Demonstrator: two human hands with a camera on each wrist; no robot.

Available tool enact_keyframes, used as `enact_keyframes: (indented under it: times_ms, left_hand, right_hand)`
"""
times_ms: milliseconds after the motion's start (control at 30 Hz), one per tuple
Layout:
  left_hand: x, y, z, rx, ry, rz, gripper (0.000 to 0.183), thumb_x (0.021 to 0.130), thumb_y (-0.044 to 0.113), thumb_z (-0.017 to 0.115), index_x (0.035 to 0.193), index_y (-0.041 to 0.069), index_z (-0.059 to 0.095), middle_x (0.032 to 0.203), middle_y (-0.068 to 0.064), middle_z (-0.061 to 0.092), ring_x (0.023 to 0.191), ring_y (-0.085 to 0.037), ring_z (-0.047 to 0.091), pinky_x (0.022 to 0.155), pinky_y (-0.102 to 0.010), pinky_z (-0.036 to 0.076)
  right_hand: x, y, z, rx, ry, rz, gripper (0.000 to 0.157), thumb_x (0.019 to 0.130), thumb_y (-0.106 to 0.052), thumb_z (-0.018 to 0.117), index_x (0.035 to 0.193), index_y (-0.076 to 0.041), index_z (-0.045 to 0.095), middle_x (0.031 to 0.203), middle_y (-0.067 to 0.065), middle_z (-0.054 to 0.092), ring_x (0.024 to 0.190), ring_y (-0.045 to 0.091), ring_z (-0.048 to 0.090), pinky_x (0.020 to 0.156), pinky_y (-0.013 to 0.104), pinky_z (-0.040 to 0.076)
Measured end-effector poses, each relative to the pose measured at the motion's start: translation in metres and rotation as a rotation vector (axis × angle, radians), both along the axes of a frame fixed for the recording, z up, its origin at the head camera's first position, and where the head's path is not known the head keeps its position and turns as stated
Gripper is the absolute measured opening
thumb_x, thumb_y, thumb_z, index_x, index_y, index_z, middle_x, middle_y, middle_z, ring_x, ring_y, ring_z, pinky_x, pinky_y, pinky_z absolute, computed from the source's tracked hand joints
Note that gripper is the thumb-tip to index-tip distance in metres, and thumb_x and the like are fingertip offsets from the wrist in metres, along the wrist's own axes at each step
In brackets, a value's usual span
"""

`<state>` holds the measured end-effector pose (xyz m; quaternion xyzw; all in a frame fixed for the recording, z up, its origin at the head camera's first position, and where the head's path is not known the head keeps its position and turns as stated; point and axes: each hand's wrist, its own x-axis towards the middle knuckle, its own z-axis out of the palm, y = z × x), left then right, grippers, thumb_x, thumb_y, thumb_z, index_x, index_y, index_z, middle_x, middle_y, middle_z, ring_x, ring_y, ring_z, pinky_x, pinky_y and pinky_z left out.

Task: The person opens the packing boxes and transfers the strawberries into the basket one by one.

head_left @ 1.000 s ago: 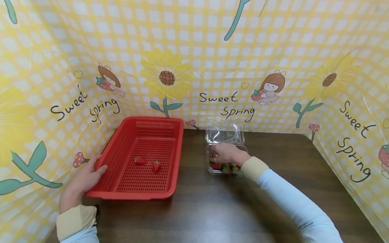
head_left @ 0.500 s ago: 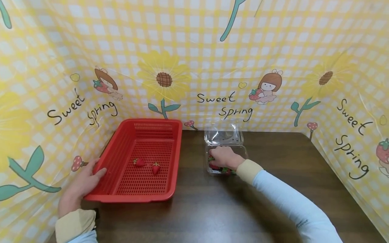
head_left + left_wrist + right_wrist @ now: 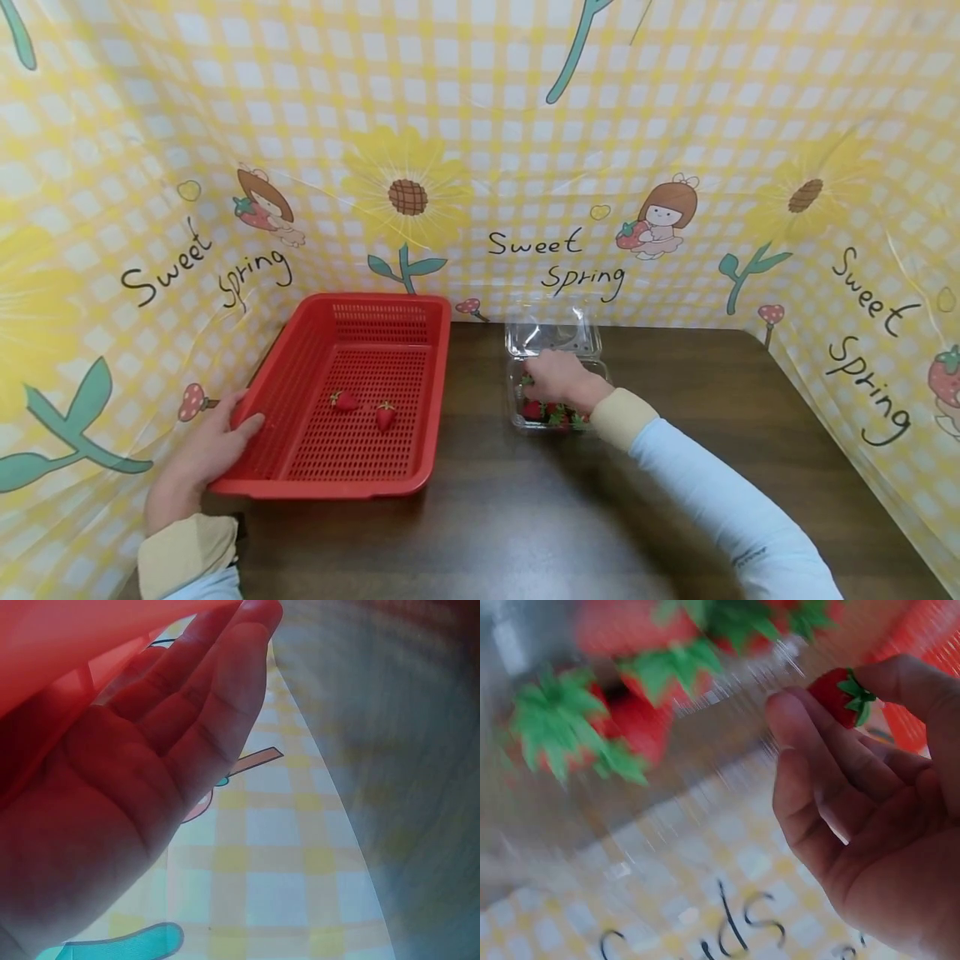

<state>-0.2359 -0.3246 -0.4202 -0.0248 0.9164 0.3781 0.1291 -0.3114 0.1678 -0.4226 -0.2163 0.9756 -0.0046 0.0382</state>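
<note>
My left hand (image 3: 206, 454) grips the left rim of a red plastic basket (image 3: 442, 367), thumb on the inner side and fingers outside it. Seen from the left wrist, the fingers (image 3: 202, 712) lie along the basket's outer wall. Two strawberries, one left (image 3: 345, 402) and one right (image 3: 386, 415), lie apart on the basket floor. My right hand (image 3: 562, 377) is over an open clear plastic box (image 3: 517, 419) that holds several strawberries (image 3: 557, 414). In the right wrist view, thumb and fingers pinch a strawberry (image 3: 838, 697) with green leaves; the head view mostly hides it.
The box's clear lid (image 3: 553, 333) stands raised at the back, near the wall. Yellow checked cloth (image 3: 465, 167) with printed flowers encloses the dark wooden table (image 3: 517, 533) at the back and both sides.
My right hand dipped lower into the box, then rose slightly, with a strawberry pinched now. The left hand and the basket have stayed in place; the head view shifted a little.
</note>
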Motion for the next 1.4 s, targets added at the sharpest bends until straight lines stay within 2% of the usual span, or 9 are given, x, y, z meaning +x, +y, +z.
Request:
enact_keyframes:
  times_ms: [167, 333, 400, 600, 700, 867, 1167, 1400]
  left_hand:
    - [0.0, -0.001, 0.0, -0.011, 0.016, -0.001, 0.071, 0.102, 0.041, 0.045, 0.154, 0.003, 0.014, 0.124, -0.03, 0.052, 0.089, -0.022, 0.064, 0.069, -0.032, 0.052]
    - [0.001, -0.001, -0.001, -0.007, 0.026, -0.008, 0.069, 0.103, 0.04, 0.044, 0.154, 0.003, 0.015, 0.123, -0.029, 0.053, 0.088, -0.022, 0.064, 0.068, -0.032, 0.051]
    - [0.001, 0.0, -0.001, 0.006, 0.019, -0.004, 0.07, 0.102, 0.04, 0.045, 0.154, 0.004, 0.015, 0.123, -0.029, 0.053, 0.087, -0.021, 0.065, 0.069, -0.033, 0.052]
    - [0.0, 0.001, -0.001, 0.008, 0.016, 0.004, 0.072, 0.102, 0.039, 0.047, 0.154, 0.003, 0.014, 0.125, -0.03, 0.052, 0.087, -0.021, 0.065, 0.069, -0.033, 0.054]
    - [0.001, 0.0, -0.001, -0.006, 0.021, 0.001, 0.071, 0.102, 0.04, 0.046, 0.154, 0.003, 0.014, 0.124, -0.03, 0.052, 0.088, -0.022, 0.064, 0.069, -0.032, 0.052]
    - [0.002, -0.001, -0.001, -0.006, 0.033, -0.011, 0.07, 0.103, 0.041, 0.044, 0.154, 0.005, 0.014, 0.124, -0.028, 0.052, 0.09, -0.023, 0.062, 0.069, -0.032, 0.05]
    - [0.003, 0.001, -0.001, 0.033, 0.02, 0.002, 0.069, 0.102, 0.038, 0.046, 0.154, 0.004, 0.015, 0.126, -0.029, 0.051, 0.09, -0.022, 0.065, 0.07, -0.033, 0.054]
    - [0.002, 0.0, 0.0, 0.008, 0.03, -0.007, 0.067, 0.103, 0.037, 0.044, 0.154, 0.004, 0.015, 0.126, -0.03, 0.05, 0.094, -0.026, 0.063, 0.07, -0.031, 0.05]
  right_hand:
    - [-0.006, -0.001, 0.033, -0.067, -0.008, -0.007, 0.02, 0.087, -0.025, 0.066, 0.075, -0.014, 0.055, 0.063, -0.001, 0.051, 0.054, 0.013, 0.047, 0.047, 0.027, 0.038]
    - [-0.014, -0.008, 0.061, -0.127, 0.089, 0.035, 0.023, 0.088, -0.026, 0.064, 0.072, -0.014, 0.051, 0.061, -0.003, 0.046, 0.053, 0.012, 0.04, 0.047, 0.026, 0.031]
    - [-0.016, -0.013, 0.071, -0.154, 0.122, 0.054, 0.023, 0.089, -0.026, 0.063, 0.074, -0.014, 0.05, 0.062, -0.003, 0.047, 0.053, 0.012, 0.041, 0.048, 0.026, 0.032]
    - [-0.017, -0.035, 0.093, -0.266, 0.119, 0.07, 0.018, 0.093, -0.029, 0.06, 0.082, -0.016, 0.052, 0.067, -0.002, 0.051, 0.055, 0.011, 0.043, 0.051, 0.026, 0.036]
    - [-0.017, -0.05, 0.102, -0.278, 0.13, 0.086, 0.018, 0.093, -0.03, 0.059, 0.084, -0.016, 0.053, 0.067, -0.003, 0.051, 0.056, 0.011, 0.043, 0.05, 0.027, 0.036]
    - [-0.022, -0.076, 0.11, -0.283, 0.126, 0.14, 0.024, 0.094, -0.032, 0.057, 0.079, -0.016, 0.049, 0.065, -0.004, 0.047, 0.056, 0.01, 0.041, 0.051, 0.025, 0.035]
    - [-0.039, -0.126, 0.116, -0.337, 0.097, 0.224, 0.021, 0.092, -0.026, 0.057, 0.079, -0.015, 0.046, 0.067, -0.003, 0.042, 0.058, 0.01, 0.032, 0.057, 0.024, 0.028]
    - [-0.048, -0.162, 0.116, -0.357, -0.044, 0.215, 0.027, 0.095, -0.025, 0.052, 0.074, -0.017, 0.038, 0.063, -0.004, 0.027, 0.055, 0.009, 0.019, 0.054, 0.024, 0.022]
